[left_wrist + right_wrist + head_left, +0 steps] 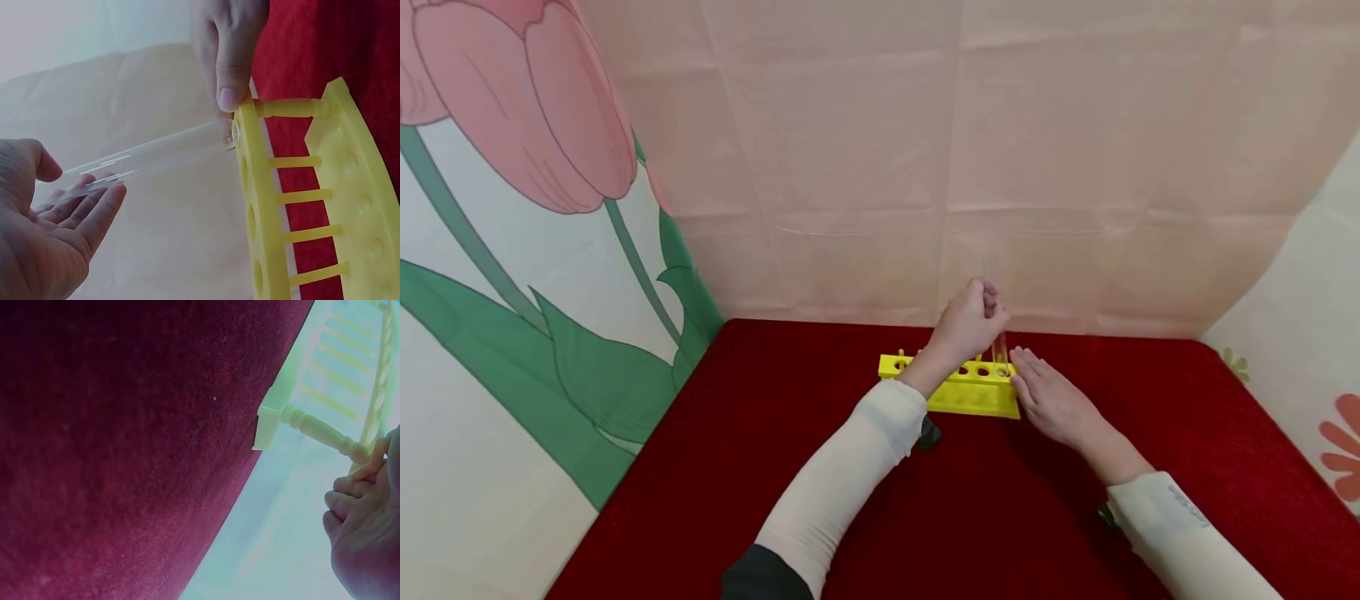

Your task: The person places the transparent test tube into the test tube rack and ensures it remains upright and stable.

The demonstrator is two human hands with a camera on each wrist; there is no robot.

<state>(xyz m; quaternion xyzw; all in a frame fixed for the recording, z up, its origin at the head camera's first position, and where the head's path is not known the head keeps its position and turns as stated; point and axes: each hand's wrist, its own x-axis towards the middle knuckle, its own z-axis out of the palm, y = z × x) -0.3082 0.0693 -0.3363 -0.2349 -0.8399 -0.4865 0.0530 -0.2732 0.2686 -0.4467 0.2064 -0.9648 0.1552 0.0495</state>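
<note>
A clear glass test tube (156, 150) slants down to the end hole of a yellow test tube rack (973, 402). My left hand (967, 323) holds the tube by its upper part, thumb on one side and fingers curled along the other. Its lower end is right at the hole's rim in the left wrist view. At the rack's right end, my right hand (1056, 402) grips the top bar, with the fingertips (359, 486) at the bar's corner in the right wrist view. Other holes (251, 223) along the bar show no tubes.
The rack stands on a table with a red cloth (805, 400), near its far edge. A pale pink backdrop (850, 167) hangs behind. A tulip-printed sheet (512, 208) hangs at the left, another printed sheet (1300, 333) at the right.
</note>
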